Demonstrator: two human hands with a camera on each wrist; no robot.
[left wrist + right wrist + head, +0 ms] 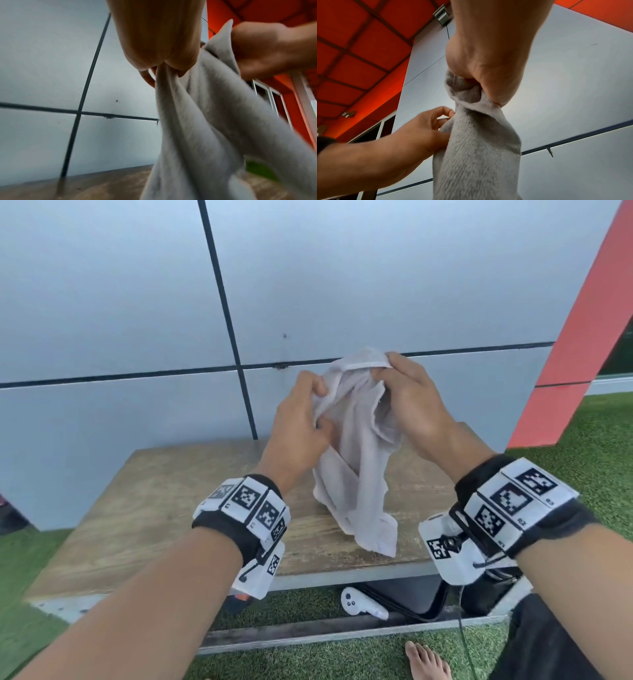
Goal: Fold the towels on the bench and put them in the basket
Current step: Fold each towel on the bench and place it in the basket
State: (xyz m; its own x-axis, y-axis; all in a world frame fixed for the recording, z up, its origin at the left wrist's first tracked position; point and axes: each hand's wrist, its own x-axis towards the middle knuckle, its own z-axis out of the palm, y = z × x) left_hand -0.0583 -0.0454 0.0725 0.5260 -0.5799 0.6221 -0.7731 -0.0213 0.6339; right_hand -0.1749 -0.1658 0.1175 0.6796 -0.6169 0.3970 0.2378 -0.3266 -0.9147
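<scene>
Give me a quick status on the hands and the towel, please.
Left hand and right hand both gripping the towel. Towel bunched, unfolded, hanging over the bench. No basket in view; nothing in the way.

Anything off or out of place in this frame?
Mostly normal: both hands hold the grey towel bunched and unfolded above the bench. Odd bits: a white controller lies on the grass under the bench, and no basket is in view.

A pale grey panelled wall (342,285) with dark seams rises behind, a slanted red column (582,337) stands beside it, and green artificial grass (599,440) covers the floor.
</scene>
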